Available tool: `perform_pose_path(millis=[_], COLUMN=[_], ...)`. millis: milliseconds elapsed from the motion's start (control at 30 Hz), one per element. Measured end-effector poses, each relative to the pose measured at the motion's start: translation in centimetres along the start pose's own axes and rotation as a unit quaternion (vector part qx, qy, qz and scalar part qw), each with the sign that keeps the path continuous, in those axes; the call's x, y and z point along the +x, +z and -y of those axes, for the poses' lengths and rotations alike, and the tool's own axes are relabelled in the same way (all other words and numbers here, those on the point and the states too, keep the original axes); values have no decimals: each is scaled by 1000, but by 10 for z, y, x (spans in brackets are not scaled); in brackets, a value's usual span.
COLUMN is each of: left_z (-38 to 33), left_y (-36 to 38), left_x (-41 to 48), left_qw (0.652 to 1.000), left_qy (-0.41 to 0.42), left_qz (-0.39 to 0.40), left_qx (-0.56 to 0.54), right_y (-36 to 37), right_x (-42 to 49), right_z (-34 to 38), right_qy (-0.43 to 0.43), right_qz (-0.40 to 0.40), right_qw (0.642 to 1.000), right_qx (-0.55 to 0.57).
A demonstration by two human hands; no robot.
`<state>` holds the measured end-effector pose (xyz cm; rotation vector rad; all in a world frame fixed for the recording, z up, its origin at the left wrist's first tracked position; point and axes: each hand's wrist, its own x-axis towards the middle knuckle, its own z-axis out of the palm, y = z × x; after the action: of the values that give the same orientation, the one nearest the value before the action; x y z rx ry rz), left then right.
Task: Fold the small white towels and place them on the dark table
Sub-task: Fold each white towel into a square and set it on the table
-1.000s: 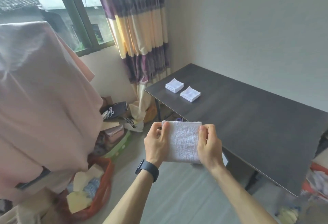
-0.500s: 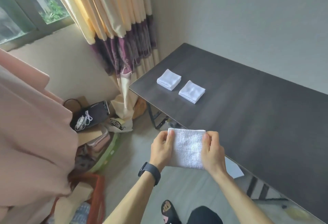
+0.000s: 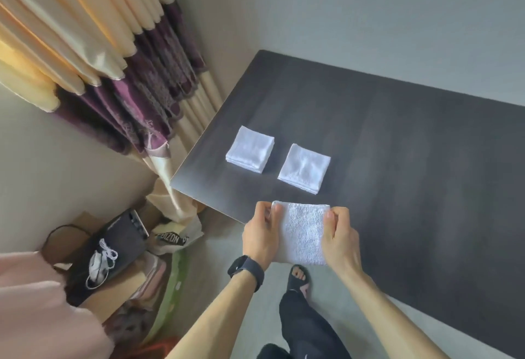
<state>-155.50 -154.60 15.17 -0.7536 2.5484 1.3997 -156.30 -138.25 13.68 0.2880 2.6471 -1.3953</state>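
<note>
A person holds a white towel (image 3: 304, 233) between both hands over the near edge of the dark table (image 3: 397, 159). The left hand (image 3: 262, 235) pinches the towel's left side, thumb on top near the upper corner, while the other fingers are tucked behind the cloth and cannot be seen. The right hand (image 3: 339, 238) pinches the right side the same way, thumb on the front face, its other fingers hidden behind. The towel looks already folded into a narrow upright rectangle; how many layers it has cannot be told, and its lower edge is partly covered by the hands. Whether it touches the table edge or hangs just above it is unclear. A dark watch (image 3: 246, 271) sits on the left wrist. Two folded towels lie flat on the table beyond the hands, side by side and slightly apart: the left one (image 3: 250, 149) shows stacked layers at its edge, the right one (image 3: 304, 167) is somewhat blurred. The table runs off the right side of the frame, so its full extent is hidden. A striped curtain (image 3: 119, 69) hangs at the left, cut off at the top. Below it lies floor clutter (image 3: 113, 250), blurred and hard to identify, and a pink cloth (image 3: 37, 307) is cropped at the lower left. A sandalled foot (image 3: 298, 277) shows under the towel.
</note>
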Motion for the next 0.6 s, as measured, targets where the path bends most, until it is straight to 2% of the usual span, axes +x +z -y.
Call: perform_pose_path(millis=[133, 333, 600], left_z=[-22, -41, -30], left_y=[1, 25, 64], left_x=[77, 172, 246], left_qw=[998, 994, 981], left_qy=[19, 27, 13], left_qz=[31, 80, 154], left_qx=[47, 71, 116], right_y=[19, 39, 59], right_x=[63, 143, 199], right_z=[16, 18, 2], right_qy=[21, 98, 191], right_qz=[-11, -31, -46], right_qw=[1000, 995, 980], right_qx=[-12, -13, -13])
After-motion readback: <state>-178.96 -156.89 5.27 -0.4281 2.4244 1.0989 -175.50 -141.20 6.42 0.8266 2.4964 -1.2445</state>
